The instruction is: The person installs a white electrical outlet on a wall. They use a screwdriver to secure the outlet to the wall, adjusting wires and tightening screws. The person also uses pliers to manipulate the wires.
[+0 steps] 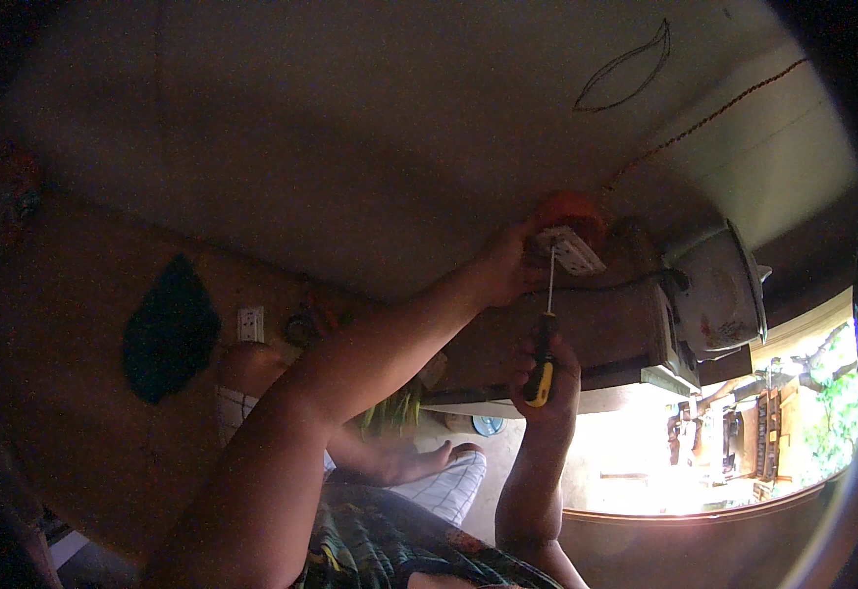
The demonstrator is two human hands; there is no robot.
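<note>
My left hand point(509, 263) is closed at the edge of a white electrical outlet point(576, 253), which is tilted and has dark slots. Its fingertips are partly hidden in shadow. In my right hand point(556, 378) is a screwdriver point(541, 381) with a yellow and black handle, its fingers wrapped round the grip. The metal shaft points up, and the tip meets the left end of the outlet. Right behind the outlet is a rounded orange thing point(568, 208), too dim to name.
A pale, flower-patterned pot-like appliance point(718, 299) stands at the right, a dark cord point(605, 286) running beside it. A twisted cord point(703, 113) hangs along the wall. Another person's hand point(390, 459) shows below my left arm. Another outlet point(250, 324) is at the left.
</note>
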